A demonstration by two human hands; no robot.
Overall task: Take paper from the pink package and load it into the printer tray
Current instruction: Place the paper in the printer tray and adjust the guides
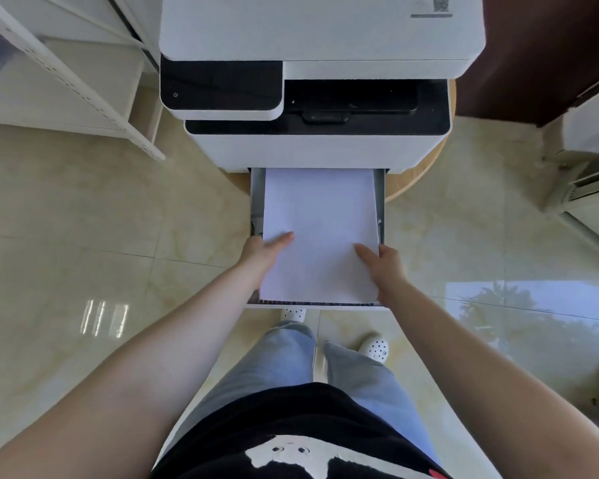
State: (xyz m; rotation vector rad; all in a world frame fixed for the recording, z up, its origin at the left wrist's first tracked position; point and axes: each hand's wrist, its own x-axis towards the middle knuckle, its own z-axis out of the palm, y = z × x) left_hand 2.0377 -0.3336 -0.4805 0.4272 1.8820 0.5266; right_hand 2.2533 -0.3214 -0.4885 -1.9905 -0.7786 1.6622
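Floor (83,219): glossy tiles, all around.
Printer (319,98): white, on a round wooden stand (415,181).
Shelf (66,81): white, left of the printer, well apart from the tray.
Tray (255,202): pulled out toward the person.
Paper (320,229): white stack lying in the tray, filling it.
Left hand (261,252): grips the paper's left edge, thumb on top.
Right hand (382,264): grips the right edge, thumb on top.
Shoes (374,347): white, below the tray.

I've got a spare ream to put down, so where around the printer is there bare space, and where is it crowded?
Bare floor lies left of the open tray, between it and the white shelving. More lies right of the tray, toward the window reflection. The tray is full: the paper stack covers it, gripped by the left hand and right hand.
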